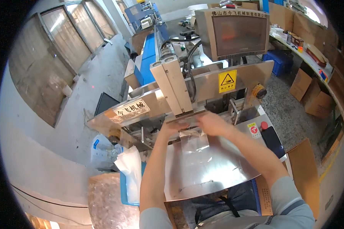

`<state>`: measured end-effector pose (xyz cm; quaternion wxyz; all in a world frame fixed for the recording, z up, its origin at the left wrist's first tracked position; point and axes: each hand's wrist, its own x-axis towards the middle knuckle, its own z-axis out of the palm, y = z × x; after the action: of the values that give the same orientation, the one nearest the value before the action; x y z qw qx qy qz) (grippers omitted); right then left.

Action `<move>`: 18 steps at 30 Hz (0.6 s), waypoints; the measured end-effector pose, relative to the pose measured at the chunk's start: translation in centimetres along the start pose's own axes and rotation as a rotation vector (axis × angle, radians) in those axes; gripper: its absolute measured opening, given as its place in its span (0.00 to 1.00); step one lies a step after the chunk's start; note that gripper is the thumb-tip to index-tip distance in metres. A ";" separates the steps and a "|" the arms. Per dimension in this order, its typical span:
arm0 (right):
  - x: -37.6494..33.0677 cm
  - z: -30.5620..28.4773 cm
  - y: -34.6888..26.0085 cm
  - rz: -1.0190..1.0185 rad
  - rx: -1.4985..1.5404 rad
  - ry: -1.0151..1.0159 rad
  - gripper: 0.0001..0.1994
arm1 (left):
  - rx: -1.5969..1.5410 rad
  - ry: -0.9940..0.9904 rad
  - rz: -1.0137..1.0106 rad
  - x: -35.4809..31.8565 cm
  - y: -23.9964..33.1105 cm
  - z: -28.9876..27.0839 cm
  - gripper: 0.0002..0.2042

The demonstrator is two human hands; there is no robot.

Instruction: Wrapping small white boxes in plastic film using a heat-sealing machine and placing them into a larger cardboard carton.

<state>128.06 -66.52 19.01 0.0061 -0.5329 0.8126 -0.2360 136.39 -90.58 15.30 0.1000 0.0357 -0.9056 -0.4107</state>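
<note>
Both my arms reach forward to the middle of a metal machine. My left hand (174, 126) is at the left end of a flat metal bar (185, 116), its fingers partly hidden. At the bar's right end is my right hand (211, 124), bent at the wrist, with its fingertips blurred and partly covered. Between and just below the hands, a clear plastic bag (194, 142) lies on the shiny steel work plate (218, 164). Whether either hand grips the bag cannot be made out. An upright metal column (172, 86) stands right above the hands.
Behind the plate runs a steel panel with a yellow warning sign (227, 81). A screen (239, 34) stands beyond it. On the right are a red button (264, 125) and a black phone-like object (272, 141). A blue bin (124, 187) holding white bags sits left.
</note>
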 end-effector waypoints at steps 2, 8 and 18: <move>-1.5 0.2 -2.6 -0.037 -0.026 -0.085 0.23 | -0.001 0.186 0.046 -1.4 1.1 1.7 0.24; -3.7 2.5 -0.5 0.052 -0.168 0.009 0.32 | 0.507 0.218 0.040 -13.8 12.5 10.2 0.28; -3.3 1.5 -2.2 0.035 -0.162 0.010 0.30 | 0.592 0.379 0.002 -22.3 13.4 15.9 0.32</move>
<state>131.79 -64.94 17.71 -0.0368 -0.5163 0.8382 -0.1721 155.04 -66.80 11.74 0.2518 0.1379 -0.9508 -0.1165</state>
